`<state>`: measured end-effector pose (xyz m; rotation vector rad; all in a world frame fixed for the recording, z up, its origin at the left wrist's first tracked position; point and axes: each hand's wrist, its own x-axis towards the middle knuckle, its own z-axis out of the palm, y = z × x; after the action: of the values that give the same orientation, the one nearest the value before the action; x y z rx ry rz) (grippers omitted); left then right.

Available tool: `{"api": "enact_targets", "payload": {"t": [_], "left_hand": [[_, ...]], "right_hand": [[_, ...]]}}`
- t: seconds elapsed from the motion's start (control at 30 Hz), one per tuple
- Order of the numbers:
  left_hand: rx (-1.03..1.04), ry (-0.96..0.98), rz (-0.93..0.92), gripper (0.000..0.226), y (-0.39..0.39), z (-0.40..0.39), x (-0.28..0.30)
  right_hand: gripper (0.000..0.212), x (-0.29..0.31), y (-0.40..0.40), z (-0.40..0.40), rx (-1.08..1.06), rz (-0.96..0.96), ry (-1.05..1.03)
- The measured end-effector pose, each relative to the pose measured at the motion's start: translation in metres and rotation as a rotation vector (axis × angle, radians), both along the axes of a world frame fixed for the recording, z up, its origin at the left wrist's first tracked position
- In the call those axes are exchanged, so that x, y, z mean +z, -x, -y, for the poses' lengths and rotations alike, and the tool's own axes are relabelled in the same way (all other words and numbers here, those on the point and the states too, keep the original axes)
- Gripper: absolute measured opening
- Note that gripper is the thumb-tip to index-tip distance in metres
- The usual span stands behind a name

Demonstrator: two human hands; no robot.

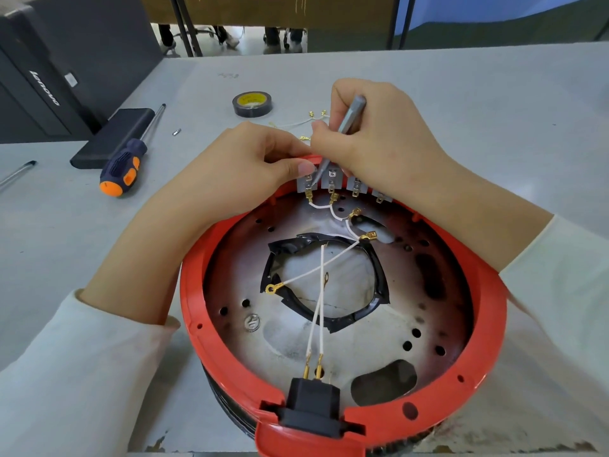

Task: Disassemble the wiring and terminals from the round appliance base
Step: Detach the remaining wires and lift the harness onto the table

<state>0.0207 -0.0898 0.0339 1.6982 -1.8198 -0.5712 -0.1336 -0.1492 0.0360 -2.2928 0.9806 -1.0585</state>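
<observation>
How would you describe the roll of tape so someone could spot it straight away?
Start at the round red appliance base on the grey table and look past its far rim, beyond both hands. The black tape roll lies flat there, alone. Its yellow inner core sets it apart from the loose white wires beside it.

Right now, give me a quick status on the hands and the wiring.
Right hand grips gray tool, tip at terminal block. Left hand pinches red base rim. White wires still attached. Nothing blocking.
</observation>
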Motion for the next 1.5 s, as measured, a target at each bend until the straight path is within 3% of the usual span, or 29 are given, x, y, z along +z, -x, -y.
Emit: {"api": "enact_targets", "payload": {"t": [0.2,0.7,1.33,1.5], "left_hand": [[0.016,-0.002,0.039,0.017,-0.0016,0.0009,-0.0017],[-0.029,0.008,-0.013,0.017,0.0001,0.0008,0.0],[-0.004,0.008,0.051,0.017,0.0001,0.0006,0.0008],[0.002,0.011,0.026,0.016,0.0005,0.0002,0.0004]], "right_hand": [[0.029,-0.0036,0.0009,-0.0027,0.018,-0.042,0.083],[0.022,0.0016,0.0022,-0.0014,0.019,-0.021,-0.034],[0.036,0.0,0.0019,-0.0077,-0.015,-0.022,-0.002],[0.032,0.0037,0.0001,-0.0054,-0.011,-0.03,-0.088]]}}
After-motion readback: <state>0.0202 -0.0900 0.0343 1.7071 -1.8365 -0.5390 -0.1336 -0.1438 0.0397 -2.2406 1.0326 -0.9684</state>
